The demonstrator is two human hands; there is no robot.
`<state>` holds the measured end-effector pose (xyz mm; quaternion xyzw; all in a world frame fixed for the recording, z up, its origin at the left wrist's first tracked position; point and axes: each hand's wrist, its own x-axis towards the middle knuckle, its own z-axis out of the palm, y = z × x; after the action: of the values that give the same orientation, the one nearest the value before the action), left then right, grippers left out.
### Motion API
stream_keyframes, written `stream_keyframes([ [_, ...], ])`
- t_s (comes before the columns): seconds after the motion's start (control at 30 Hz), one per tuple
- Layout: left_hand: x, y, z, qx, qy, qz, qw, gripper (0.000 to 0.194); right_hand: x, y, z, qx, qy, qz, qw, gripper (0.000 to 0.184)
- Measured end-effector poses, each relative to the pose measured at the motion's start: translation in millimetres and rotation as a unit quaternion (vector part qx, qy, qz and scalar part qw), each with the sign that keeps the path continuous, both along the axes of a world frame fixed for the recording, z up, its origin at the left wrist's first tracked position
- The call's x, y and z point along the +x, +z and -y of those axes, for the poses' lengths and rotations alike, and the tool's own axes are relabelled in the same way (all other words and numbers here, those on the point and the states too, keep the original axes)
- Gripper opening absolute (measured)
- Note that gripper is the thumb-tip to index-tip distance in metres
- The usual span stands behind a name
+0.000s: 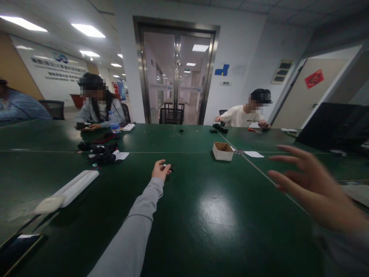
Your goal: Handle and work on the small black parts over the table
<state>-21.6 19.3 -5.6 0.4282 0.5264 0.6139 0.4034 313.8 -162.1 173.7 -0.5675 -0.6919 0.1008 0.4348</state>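
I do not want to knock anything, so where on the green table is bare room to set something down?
The widest bare patch of the green table lies between the left forearm and right hand, nearer than the open box. A smaller one separates the left hand and box. The left side is crowded: long white block, phone, black items.

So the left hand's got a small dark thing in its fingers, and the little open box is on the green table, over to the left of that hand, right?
Nearly! The head view shows the little open box to the right of the left hand. It is on the green table, and the fingers do have a small dark thing.
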Motion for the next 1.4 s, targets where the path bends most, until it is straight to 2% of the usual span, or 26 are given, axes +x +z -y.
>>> stream_keyframes([
  [0.07, 17, -0.3, -5, -0.014, 0.018, 0.103, 0.994, 0.034, -57, -7.8, -48, -0.101, 0.122, -0.08, 0.984, 0.043],
  [0.1, 24, -1.1, -7, -0.011, 0.018, 0.128, 0.992, 0.033, -84, -20.6, -73, -0.159, 0.142, -0.107, 0.971, 0.041],
  [0.17, 31, -4.1, -9, 0.014, -0.002, 0.133, 0.991, 0.032, -130, -58.7, -119, -0.26, 0.149, -0.147, 0.943, 0.043],
  [0.23, 30, -8.6, -10, 0.048, -0.023, 0.113, 0.992, 0.03, -164, -101.6, -154, -0.312, 0.15, -0.211, 0.914, 0.056],
  [0.27, 28, -10.9, -11, 0.061, -0.026, 0.105, 0.992, 0.029, -178, -120.7, -167, -0.313, 0.145, -0.248, 0.905, 0.06],
  [0.33, 23, -14.7, -14, 0.069, -0.02, 0.093, 0.993, 0.027, -197, -150.1, -184, -0.29, 0.164, -0.327, 0.884, 0.054],
  [0.43, 19, -17.2, -17, 0.052, -0.018, 0.09, 0.994, 0.025, -211, -171.4, -195, -0.199, 0.185, -0.401, 0.875, 0.038],
  [0.5, 21, -16.7, -18, 0.037, -0.034, 0.086, 0.995, 0.024, -210, -175.3, -197, -0.166, 0.177, -0.412, 0.878, 0.036],
  [0.57, 22, -14.2, -15, 0.026, -0.056, 0.05, 0.997, 0.023, -204, -175.2, -197, -0.164, 0.168, -0.411, 0.881, 0.036],
  [0.67, 21, -7.0, -4, 0.016, -0.063, -0.102, 0.993, 0.023, -196, -173.5, -195, -0.176, 0.164, -0.405, 0.882, 0.034],
  [0.73, 18, -0.8, 3, 0.009, -0.045, -0.214, 0.976, 0.029, -193, -173.4, -194, -0.18, 0.171, -0.401, 0.882, 0.032],
  [0.83, 15, 7.6, 11, -0.026, -0.014, -0.298, 0.954, 0.042, -194, -175.8, -194, -0.178, 0.192, -0.395, 0.881, 0.03],
  [1.0, 15, 14.8, 15, -0.063, 0.008, -0.342, 0.938, 0.05, -194, -182.1, -196, -0.168, 0.219, -0.386, 0.88, 0.034],
  [1.4, 14, 20.3, 19, -0.084, 0.001, -0.336, 0.938, 0.053, -192, -188.4, -200, -0.165, 0.26, -0.389, 0.869, 0.036],
])
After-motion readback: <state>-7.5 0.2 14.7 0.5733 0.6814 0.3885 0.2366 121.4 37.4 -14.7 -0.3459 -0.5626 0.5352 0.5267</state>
